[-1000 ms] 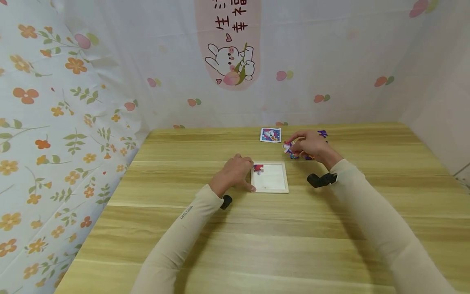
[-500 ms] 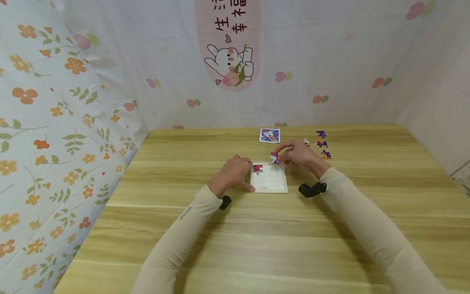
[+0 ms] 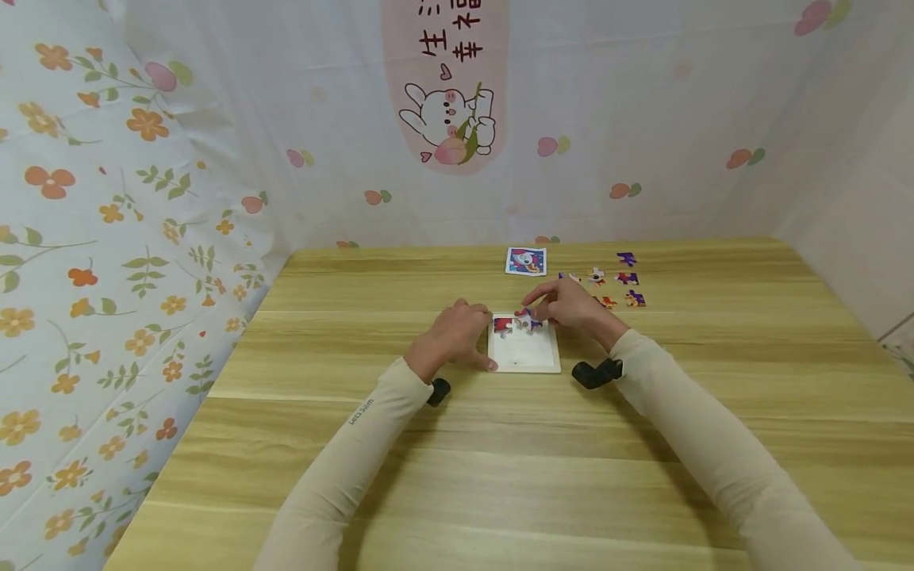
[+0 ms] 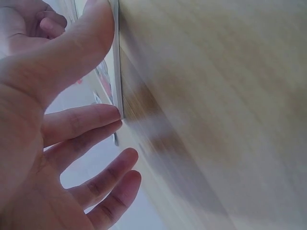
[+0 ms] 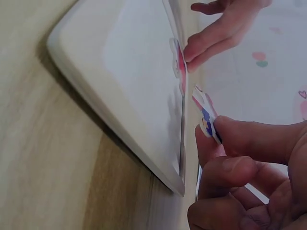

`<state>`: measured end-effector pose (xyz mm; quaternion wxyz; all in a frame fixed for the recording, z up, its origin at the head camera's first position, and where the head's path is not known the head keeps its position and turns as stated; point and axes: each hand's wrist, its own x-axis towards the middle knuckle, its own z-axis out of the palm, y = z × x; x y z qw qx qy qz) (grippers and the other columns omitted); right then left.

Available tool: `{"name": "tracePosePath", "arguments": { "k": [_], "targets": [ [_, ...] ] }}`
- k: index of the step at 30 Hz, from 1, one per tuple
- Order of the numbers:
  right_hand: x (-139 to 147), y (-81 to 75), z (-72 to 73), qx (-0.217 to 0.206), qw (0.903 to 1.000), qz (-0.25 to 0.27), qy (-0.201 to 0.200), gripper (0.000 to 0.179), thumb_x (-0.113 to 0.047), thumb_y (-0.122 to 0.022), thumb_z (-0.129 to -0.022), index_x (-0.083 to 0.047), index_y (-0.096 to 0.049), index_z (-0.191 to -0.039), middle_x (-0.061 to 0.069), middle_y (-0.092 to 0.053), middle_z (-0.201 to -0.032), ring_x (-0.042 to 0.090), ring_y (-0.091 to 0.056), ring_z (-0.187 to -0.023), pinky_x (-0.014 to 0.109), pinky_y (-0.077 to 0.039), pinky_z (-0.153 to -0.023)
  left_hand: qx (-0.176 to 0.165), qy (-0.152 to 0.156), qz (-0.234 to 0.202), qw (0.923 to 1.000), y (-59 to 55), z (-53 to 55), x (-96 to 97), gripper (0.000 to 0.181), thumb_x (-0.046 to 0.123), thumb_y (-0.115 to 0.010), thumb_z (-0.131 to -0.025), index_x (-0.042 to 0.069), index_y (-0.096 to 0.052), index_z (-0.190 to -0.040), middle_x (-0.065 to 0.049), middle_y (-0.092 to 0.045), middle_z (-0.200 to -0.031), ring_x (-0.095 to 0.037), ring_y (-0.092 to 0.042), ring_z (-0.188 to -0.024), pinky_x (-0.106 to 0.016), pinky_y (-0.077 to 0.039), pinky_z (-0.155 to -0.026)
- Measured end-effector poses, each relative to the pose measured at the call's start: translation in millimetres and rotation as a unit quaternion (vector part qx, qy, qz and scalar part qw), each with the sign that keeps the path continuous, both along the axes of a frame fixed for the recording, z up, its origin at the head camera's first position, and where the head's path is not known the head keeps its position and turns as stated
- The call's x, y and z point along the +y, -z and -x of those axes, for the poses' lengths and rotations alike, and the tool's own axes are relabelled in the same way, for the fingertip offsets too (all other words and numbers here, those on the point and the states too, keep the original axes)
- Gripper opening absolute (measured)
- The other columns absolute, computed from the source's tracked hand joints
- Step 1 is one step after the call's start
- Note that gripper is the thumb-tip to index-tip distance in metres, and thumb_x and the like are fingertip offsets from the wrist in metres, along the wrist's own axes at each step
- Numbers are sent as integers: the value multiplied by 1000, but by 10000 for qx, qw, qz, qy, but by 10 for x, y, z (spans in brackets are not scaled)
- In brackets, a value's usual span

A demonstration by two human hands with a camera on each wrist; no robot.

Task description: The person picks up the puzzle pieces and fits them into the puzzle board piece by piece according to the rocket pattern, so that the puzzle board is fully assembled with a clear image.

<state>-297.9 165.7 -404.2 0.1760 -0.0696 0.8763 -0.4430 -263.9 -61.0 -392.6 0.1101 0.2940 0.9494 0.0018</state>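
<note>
A white square puzzle tray (image 3: 524,354) lies on the table in front of me. In its upper left corner sits a red puzzle piece (image 3: 503,325). My left hand (image 3: 453,333) touches the tray's left side with thumb and fingertips, the fingers fairly straight in the left wrist view. Over the tray's top edge, my right hand (image 3: 574,306) pinches another jigsaw piece (image 5: 207,117) between thumb and finger. That piece, pink, white and blue with a yellow star, is tilted and raised above the tray in the right wrist view.
Several loose puzzle pieces (image 3: 627,278) lie behind and right of my right hand, partly hidden by it. A small picture card (image 3: 526,261) rests behind the tray near the table's (image 3: 500,476) far edge. A printed cloth (image 3: 614,103) hangs behind.
My right hand has come left and toward me from the loose pieces, bringing the puzzle piece over the tray's top edge. My left hand has stayed at the tray's side.
</note>
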Motion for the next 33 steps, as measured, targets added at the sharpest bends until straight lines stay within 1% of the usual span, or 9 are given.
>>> {"name": "tracePosePath", "arguments": {
  "k": [3, 7, 10, 17, 21, 24, 27, 33],
  "targets": [
    [-30, 5, 8, 17, 9999, -115, 34, 19, -7, -66, -93, -3, -71, -110, 3, -64, -83, 14, -47, -60, 25, -41, -55, 6, 18, -14, 10000, -6, 1, -3, 86, 55, -82, -77, 4, -56, -140, -8, -59, -142, -28, -54, -119, -38, -47, -104],
    [-59, -5, 3, 165, 9997, -196, -33, 14, -7, -67, -92, -2, -72, -105, 6, -64, -83, 14, -47, -58, 25, -41, -54, 12, 12, -43, 10000, -19, -5, -7, 85, 54, -83, -76, 3, -57, -139, -8, -60, -140, -29, -55, -118, -39, -48, -104],
    [-67, -1, 1, 286, 9993, -209, -70, 14, -5, -67, -92, -1, -73, -103, 8, -65, -85, 14, -47, -57, 25, -41, -53, -11, -2, -63, 10000, -24, -6, -5, 85, 53, -83, -76, 3, -56, -139, -8, -60, -141, -30, -54, -120, -39, -48, -104],
    [-99, 18, 16, 364, 9989, -290, 4, 14, -6, -65, -94, -3, -76, -102, 14, -70, -99, 14, -48, -59, 23, -41, -52, -49, -24, -18, 10000, -18, 1, 10, 85, 54, -83, -76, 4, -56, -140, -8, -58, -144, -29, -54, -121, -40, -47, -105],
    [-126, 30, 23, 382, 9983, -449, 20, 15, -8, -65, -95, -6, -77, -104, 16, -71, -110, 19, -53, -74, 24, -42, -60, -40, -42, -15, 10000, -11, 4, 16, 85, 54, -83, -76, 4, -57, -140, -8, -59, -144, -29, -54, -120, -39, -47, -105],
    [-143, 47, 28, 425, 9975, -568, -23, 14, -10, -67, -95, -7, -78, -103, 15, -71, -113, 22, -53, -86, 26, -41, -67, -5, -31, -11, 10000, -8, 2, 19, 84, 54, -83, -76, 4, -57, -139, -7, -60, -142, -29, -54, -120, -39, -48, -104],
    [-157, 57, 27, 542, 9960, -698, -95, 13, -11, -68, -93, -8, -78, -101, 14, -72, -109, 23, -53, -87, 27, -41, -68, 17, -8, -6, 10000, -6, 0, 23, 84, 54, -83, -76, 4, -58, -139, -8, -61, -141, -29, -55, -120, -39, -48, -104],
    [-190, 44, 13, 1026, 9901, -929, -239, 8, -10, -71, -90, -7, -78, -93, 12, -68, -91, 21, -53, -78, 27, -41, -63, -36, -83, 7, 10000, -15, -8, 32, 87, 53, -83, -77, 4, -55, -142, -8, -59, -145, -29, -54, -122, -38, -46, -107]
  ]
}}
